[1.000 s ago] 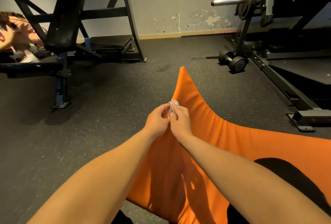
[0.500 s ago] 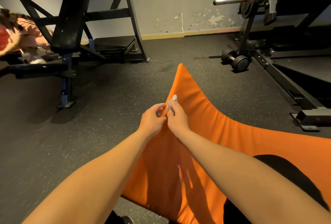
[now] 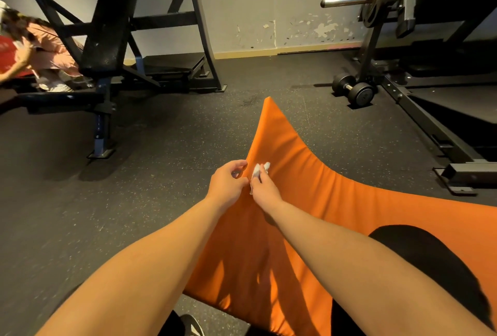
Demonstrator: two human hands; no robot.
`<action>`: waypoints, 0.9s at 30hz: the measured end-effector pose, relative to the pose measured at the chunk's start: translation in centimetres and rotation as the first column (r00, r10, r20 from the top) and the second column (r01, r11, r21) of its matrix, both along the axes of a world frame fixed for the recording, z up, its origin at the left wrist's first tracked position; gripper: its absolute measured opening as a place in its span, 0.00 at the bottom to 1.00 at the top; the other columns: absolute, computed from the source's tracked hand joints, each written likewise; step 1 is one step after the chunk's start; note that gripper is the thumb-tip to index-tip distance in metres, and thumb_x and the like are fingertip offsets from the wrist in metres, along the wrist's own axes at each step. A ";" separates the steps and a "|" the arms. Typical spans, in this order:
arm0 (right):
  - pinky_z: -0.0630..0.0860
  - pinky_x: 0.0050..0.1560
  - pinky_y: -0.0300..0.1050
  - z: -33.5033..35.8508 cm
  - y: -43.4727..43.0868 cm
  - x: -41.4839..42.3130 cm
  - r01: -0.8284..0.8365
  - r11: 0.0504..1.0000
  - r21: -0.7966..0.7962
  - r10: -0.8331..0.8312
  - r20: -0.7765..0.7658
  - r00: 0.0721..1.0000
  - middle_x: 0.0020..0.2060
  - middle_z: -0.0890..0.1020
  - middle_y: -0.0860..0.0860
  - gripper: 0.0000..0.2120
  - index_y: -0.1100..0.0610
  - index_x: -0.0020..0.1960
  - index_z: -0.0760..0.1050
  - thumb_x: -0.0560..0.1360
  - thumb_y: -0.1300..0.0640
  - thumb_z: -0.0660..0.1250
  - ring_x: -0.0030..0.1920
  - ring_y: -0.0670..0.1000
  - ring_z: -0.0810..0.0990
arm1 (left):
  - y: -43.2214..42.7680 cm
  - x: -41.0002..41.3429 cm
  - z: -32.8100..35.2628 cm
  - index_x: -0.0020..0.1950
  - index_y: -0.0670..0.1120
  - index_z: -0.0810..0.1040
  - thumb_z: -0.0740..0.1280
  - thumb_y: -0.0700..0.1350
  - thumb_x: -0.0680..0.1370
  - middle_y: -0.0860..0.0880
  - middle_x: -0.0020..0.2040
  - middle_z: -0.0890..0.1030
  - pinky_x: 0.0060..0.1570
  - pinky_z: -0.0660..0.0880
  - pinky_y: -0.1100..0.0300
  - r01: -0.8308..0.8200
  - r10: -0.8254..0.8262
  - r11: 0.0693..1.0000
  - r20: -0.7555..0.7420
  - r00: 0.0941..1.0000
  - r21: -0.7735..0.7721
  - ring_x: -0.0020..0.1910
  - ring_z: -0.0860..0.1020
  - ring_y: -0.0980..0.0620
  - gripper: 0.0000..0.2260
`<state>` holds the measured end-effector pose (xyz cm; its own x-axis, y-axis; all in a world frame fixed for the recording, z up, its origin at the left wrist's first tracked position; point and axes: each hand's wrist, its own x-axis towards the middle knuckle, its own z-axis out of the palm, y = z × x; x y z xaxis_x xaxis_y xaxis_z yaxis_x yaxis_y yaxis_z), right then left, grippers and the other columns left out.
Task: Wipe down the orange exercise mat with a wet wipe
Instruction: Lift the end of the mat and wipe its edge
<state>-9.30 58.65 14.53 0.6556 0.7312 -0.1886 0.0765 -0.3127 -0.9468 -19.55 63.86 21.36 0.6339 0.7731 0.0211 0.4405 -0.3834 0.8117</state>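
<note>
Wiping looks barely begun: the right hand (image 3: 265, 190) pinches a bunched wet wipe (image 3: 258, 170) above the orange exercise mat (image 3: 349, 217), the left hand (image 3: 228, 185) loosely curled, empty.

Dark rubber floor (image 3: 134, 214): orange mat (image 3: 336, 214), bench (image 3: 107, 48), dumbbell (image 3: 352, 89).

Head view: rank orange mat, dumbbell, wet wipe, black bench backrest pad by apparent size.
1. orange mat, largest by far.
2. black bench backrest pad.
3. dumbbell, farther from the camera, so its true rank is less sure.
4. wet wipe, bunched in the right hand, partly hidden.
</note>
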 end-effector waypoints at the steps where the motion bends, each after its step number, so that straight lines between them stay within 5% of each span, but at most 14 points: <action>1: 0.69 0.70 0.50 -0.3 0.1 0.0 0.000 0.999 -0.033 -0.002 -0.044 0.999 0.75 0.68 0.52 0.28 0.46 0.83 0.51 0.84 0.53 0.53 0.69 0.58 0.73 | -0.1 -0.3 0.0 0.69 0.54 0.77 0.69 0.40 0.78 0.57 0.60 0.78 0.57 0.75 0.58 -0.003 0.003 1.000 0.008 1.000 -0.001 0.60 0.76 0.55 0.20; 4: 0.66 0.72 0.48 1.2 1.0 0.4 0.014 0.998 0.062 -0.011 -0.060 0.998 0.74 0.67 0.47 0.33 0.46 0.82 0.52 0.78 0.48 0.55 0.68 0.52 0.72 | 0.4 -0.8 0.4 0.70 0.54 0.76 0.68 0.38 0.78 0.57 0.60 0.80 0.56 0.77 0.61 0.037 -0.035 0.998 0.041 0.999 -0.041 0.59 0.78 0.57 0.22; 8: 0.58 0.79 0.51 2.6 0.9 0.4 0.011 0.981 0.194 -0.019 0.040 0.999 0.81 0.53 0.46 0.28 0.50 0.82 0.55 0.83 0.58 0.55 0.76 0.47 0.62 | 0.0 -1.1 0.6 0.74 0.57 0.71 0.64 0.33 0.74 0.56 0.67 0.77 0.61 0.78 0.51 0.199 -0.199 0.980 -0.076 0.977 -0.012 0.63 0.77 0.53 0.32; 12: 0.71 0.67 0.47 0.0 -1.0 -0.8 -0.008 0.999 0.054 0.007 0.027 1.000 0.74 0.69 0.48 0.29 0.46 0.82 0.53 0.83 0.57 0.56 0.62 0.52 0.75 | -0.2 -1.4 0.3 0.76 0.53 0.71 0.64 0.34 0.76 0.51 0.72 0.73 0.68 0.69 0.59 0.175 -0.161 0.979 -0.134 0.978 0.104 0.69 0.73 0.51 0.29; 15: 0.67 0.73 0.52 -0.5 -1.7 -0.8 -0.007 0.999 0.039 0.005 0.027 1.000 0.79 0.64 0.52 0.31 0.47 0.82 0.54 0.81 0.55 0.58 0.74 0.57 0.70 | -0.4 -1.4 0.7 0.76 0.53 0.70 0.65 0.36 0.79 0.53 0.72 0.73 0.64 0.69 0.60 0.172 -0.159 0.977 -0.112 0.981 0.122 0.68 0.74 0.52 0.27; 19: 0.57 0.78 0.44 2.1 -1.6 0.0 0.042 0.983 0.180 -0.068 0.141 0.988 0.80 0.61 0.50 0.28 0.50 0.81 0.60 0.82 0.62 0.58 0.79 0.50 0.60 | -0.8 -1.6 1.2 0.77 0.54 0.67 0.65 0.37 0.79 0.55 0.71 0.74 0.60 0.70 0.63 0.227 -0.210 0.965 -0.134 0.968 0.133 0.67 0.74 0.54 0.28; 27: 0.67 0.73 0.55 1.1 -2.2 -0.3 0.030 0.998 0.059 -0.033 0.050 0.998 0.75 0.70 0.57 0.30 0.45 0.82 0.53 0.82 0.56 0.56 0.73 0.60 0.70 | -2.2 -1.6 2.5 0.76 0.53 0.70 0.65 0.38 0.80 0.52 0.72 0.73 0.68 0.69 0.55 0.171 -0.147 0.965 -0.131 0.980 0.199 0.69 0.72 0.51 0.25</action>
